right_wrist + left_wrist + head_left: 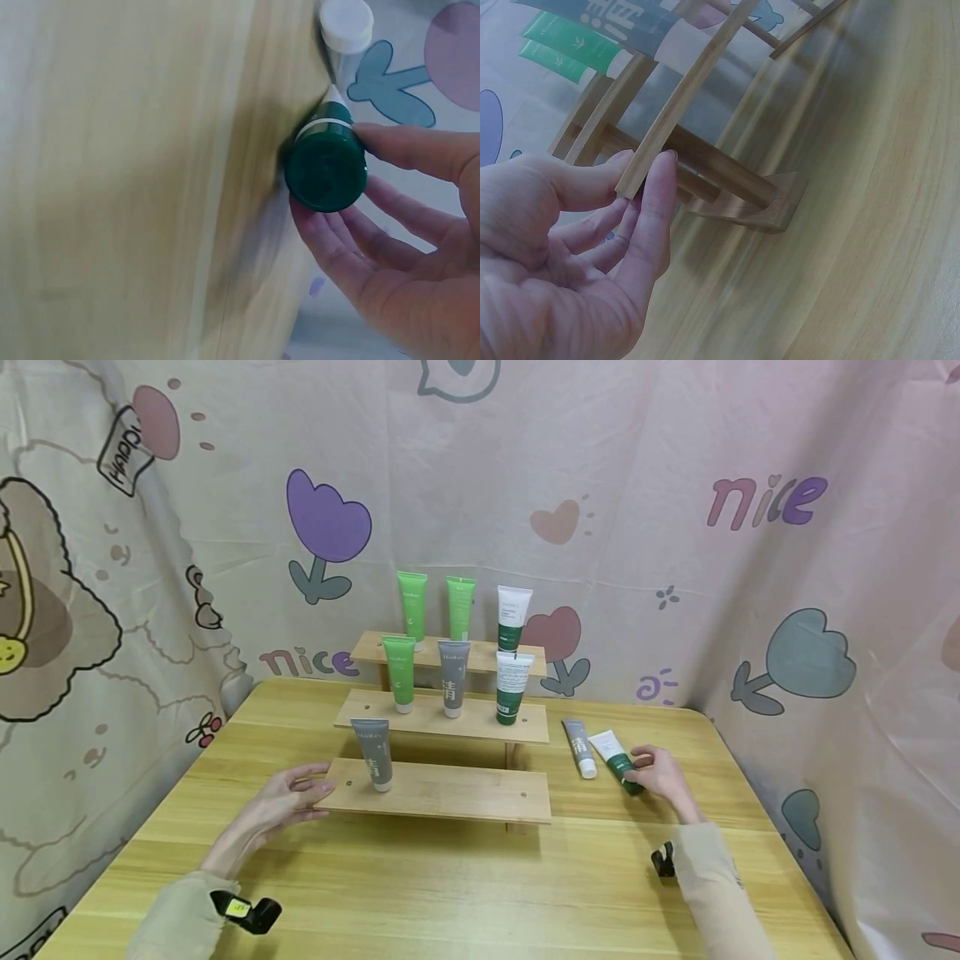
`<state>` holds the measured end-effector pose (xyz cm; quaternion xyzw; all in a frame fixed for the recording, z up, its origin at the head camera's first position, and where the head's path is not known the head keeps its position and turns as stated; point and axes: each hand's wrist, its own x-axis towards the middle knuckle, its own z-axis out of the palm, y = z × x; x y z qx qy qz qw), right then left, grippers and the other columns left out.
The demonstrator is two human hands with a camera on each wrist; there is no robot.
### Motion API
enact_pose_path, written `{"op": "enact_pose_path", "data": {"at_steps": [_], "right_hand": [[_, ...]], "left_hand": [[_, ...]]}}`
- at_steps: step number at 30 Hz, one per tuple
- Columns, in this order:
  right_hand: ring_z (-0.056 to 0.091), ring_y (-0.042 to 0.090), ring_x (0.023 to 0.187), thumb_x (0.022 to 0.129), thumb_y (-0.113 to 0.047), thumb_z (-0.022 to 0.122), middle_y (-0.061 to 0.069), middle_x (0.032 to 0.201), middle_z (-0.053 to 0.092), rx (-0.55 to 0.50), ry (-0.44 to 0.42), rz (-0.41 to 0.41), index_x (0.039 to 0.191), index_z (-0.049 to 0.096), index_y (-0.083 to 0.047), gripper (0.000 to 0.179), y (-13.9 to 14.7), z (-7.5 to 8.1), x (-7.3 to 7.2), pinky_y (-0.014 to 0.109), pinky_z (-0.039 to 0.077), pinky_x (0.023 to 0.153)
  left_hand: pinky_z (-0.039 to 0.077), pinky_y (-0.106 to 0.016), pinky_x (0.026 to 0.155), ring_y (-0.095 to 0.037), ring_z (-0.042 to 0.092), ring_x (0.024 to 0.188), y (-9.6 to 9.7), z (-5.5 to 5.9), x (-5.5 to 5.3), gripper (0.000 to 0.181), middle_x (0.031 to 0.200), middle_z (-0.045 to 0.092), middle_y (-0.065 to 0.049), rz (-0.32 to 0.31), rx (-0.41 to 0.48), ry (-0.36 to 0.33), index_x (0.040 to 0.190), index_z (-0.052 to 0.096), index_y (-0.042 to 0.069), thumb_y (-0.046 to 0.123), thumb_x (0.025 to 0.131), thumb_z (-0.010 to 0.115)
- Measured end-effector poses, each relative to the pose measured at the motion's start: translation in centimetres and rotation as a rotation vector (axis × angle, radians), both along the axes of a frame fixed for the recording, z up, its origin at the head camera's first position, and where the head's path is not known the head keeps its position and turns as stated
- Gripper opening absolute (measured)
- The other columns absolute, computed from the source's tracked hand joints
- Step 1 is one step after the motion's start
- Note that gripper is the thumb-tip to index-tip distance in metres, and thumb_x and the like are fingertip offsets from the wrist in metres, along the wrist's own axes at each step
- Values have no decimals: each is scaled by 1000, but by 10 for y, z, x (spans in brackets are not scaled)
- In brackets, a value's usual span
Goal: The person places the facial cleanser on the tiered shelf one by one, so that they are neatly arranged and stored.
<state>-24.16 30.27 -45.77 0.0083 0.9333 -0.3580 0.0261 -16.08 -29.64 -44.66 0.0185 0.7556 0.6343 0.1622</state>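
Observation:
At the left end of the lowest board of a wooden tiered display stand point(457, 806), my left hand point(288, 797) pinches the board, thumb above and fingers below, as the left wrist view shows. A grey squeeze tube point(375, 756) stands cap-down on that board near this hand. Over on the right, my right hand point(660, 774) holds a white-and-green squeeze tube point(326, 169) by its green cap end, between thumb and fingers. The tube's white end point(606, 743) lies on the table, pointing away. Just left of it lies another grey tube point(580, 748).
Upright on the middle board are a green tube point(401, 672), a grey tube point(453, 677) and a white-and-green tube point(512, 687). The top board carries two green tubes point(412, 606) and a white-and-green one point(513, 617). A patterned curtain point(622, 443) hangs behind the wooden table point(450, 893).

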Motion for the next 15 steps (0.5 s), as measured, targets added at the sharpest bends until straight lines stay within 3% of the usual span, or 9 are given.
{"op": "enact_pose_path", "data": {"at_steps": [8, 15], "right_hand": [[62, 47, 111, 95, -19, 66, 36, 120, 64, 38, -28, -17, 131, 55, 12, 49, 4, 0, -4, 51, 56, 92], [61, 49, 116, 95, -22, 67, 37, 126, 62, 60, -74, -42, 130, 55, 11, 49, 5, 0, -7, 55, 54, 97]], "left_hand": [[62, -29, 89, -2, 63, 101, -1, -1, -1, 73, 149, 33, -43, -2, -4, 1, 154, 15, -15, 18, 104, 57], [62, -30, 89, -1, 63, 102, -1, -1, -1, 73, 149, 35, -42, -5, -5, 3, 154, 15, -15, 19, 104, 57]]}}
